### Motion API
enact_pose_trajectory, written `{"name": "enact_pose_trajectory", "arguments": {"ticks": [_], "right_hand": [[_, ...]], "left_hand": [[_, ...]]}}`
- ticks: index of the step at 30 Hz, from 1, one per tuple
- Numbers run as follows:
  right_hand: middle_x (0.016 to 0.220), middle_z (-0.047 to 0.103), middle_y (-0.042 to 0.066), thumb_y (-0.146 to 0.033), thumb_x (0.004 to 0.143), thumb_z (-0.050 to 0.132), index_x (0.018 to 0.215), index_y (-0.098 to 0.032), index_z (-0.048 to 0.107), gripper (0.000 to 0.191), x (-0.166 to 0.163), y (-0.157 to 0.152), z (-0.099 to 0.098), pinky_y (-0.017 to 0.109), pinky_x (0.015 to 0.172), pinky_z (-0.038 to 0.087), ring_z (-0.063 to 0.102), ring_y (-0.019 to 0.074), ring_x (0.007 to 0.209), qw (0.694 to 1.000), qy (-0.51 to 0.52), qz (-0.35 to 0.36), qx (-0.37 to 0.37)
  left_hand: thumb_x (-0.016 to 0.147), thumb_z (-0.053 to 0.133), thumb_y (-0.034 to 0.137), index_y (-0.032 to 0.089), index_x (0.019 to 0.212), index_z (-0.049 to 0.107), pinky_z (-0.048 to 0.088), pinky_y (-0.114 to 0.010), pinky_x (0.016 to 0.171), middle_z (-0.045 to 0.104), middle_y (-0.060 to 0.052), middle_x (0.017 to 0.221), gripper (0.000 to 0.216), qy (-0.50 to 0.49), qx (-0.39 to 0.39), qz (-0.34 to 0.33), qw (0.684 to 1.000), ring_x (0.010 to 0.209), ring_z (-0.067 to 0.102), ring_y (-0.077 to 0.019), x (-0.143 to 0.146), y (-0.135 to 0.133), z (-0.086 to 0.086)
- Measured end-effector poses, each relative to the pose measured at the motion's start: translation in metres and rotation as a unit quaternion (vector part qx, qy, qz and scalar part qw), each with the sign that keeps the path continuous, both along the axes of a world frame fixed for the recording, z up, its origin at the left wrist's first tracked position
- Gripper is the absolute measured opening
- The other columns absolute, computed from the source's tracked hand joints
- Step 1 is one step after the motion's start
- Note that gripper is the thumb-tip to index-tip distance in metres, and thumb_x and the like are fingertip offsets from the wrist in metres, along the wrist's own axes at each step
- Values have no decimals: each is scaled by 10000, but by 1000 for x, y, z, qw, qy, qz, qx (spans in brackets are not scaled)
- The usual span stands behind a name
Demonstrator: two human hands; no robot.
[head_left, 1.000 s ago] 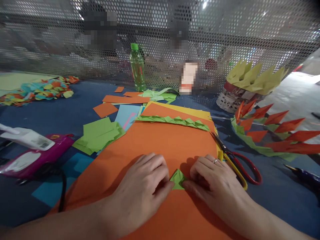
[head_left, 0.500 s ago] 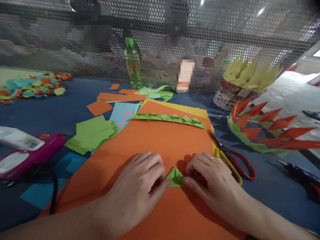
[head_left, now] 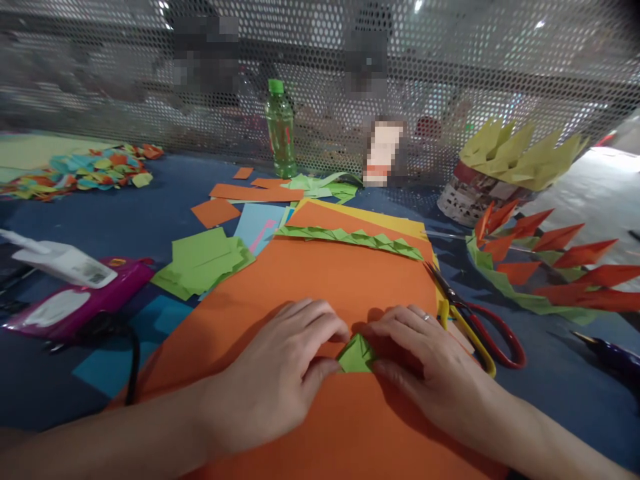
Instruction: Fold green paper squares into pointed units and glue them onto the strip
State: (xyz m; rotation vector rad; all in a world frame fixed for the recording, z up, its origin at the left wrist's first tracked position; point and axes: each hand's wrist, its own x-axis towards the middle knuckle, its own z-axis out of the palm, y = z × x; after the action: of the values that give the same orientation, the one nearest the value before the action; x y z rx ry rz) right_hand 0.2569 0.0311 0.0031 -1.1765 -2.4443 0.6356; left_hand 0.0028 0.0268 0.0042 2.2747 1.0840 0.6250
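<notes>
Perforated metal screen (head_left: 310,37) backs a blue bench (head_left: 170,200). At far left lies a loose heap of coloured paper scraps (head_left: 95,170), with bare bench in front of it; nearer, a magenta device (head_left: 100,303) trails a black cable (head_left: 134,363). Green paper squares (head_left: 205,260) overlap the left edge of a large orange sheet (head_left: 350,427). Behind, a capped green bottle (head_left: 281,137) stands upright; its fill cannot be told. The left hand (head_left: 290,367), loosely curled, has its thumb at the left corner of a small folded green piece (head_left: 357,355), flat on the sheet; the right hand (head_left: 430,360), likewise half-closed, meets the right corner. Whether either pinches it cannot be told. Open orange surface lies before and behind them, up to a green folded strip (head_left: 350,237). Scissors (head_left: 456,299) lie along the sheet's right edge. Farther right, a round container (head_left: 467,190) wears a yellow spiked ring (head_left: 525,157); its inside is hidden. An orange-spiked ring (head_left: 590,255) reaches toward the bench's right edge.
</notes>
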Motion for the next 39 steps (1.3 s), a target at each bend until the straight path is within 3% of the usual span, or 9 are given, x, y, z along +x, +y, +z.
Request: {"name": "enact_pose_trajectory", "arguments": {"ticks": [7,12,18,23,29,39], "right_hand": [[1086,676,26,-96,936,615,1198,-273,622,317,-2,0,0,349,846,486,598,208,981,998,62,19,9],[1084,696,27,-120,962,622,1251,-269,644,325,-3,-2,0,296,825,495,616,182,951,996,72,24,55],[995,707,-18,-85,919,649,1078,-259,657,236,-4,-4,1,249,784,477,638,135,885,995,91,6,28],[871,679,-51,-118,936,643,966,-257,646,143,-7,-2,3,215,725,454,628,99,783,995,97,-9,3],[859,660,-31,-49,891,625,934,-237,628,193,-9,0,-2,249,723,443,597,130,802,995,100,-8,4],[857,662,6,-76,904,601,920,-222,619,148,-11,1,-2,285,713,456,593,164,796,995,97,3,25]], "left_hand": [[941,609,65,274,1243,560,419,-403,912,601,-13,1125,371,13,3,-7,1000,1042,539,-243,0,0,-1],[951,593,78,260,1250,590,426,-409,901,597,-25,1094,351,17,0,-10,1000,1023,541,-247,0,0,-1],[942,564,73,253,1228,608,431,-389,894,596,-25,1079,341,6,-13,-16,1000,1007,547,-235,2,0,1],[903,552,33,254,1149,638,431,-339,899,609,0,1045,341,-19,-35,-21,999,998,573,-196,7,0,4],[947,609,137,216,956,669,429,-308,773,637,16,873,100,-41,-4,10,999,824,588,-168,14,3,1],[967,598,113,195,875,620,396,-306,750,592,18,815,125,-44,46,15,998,779,543,-157,16,5,-5]]}}
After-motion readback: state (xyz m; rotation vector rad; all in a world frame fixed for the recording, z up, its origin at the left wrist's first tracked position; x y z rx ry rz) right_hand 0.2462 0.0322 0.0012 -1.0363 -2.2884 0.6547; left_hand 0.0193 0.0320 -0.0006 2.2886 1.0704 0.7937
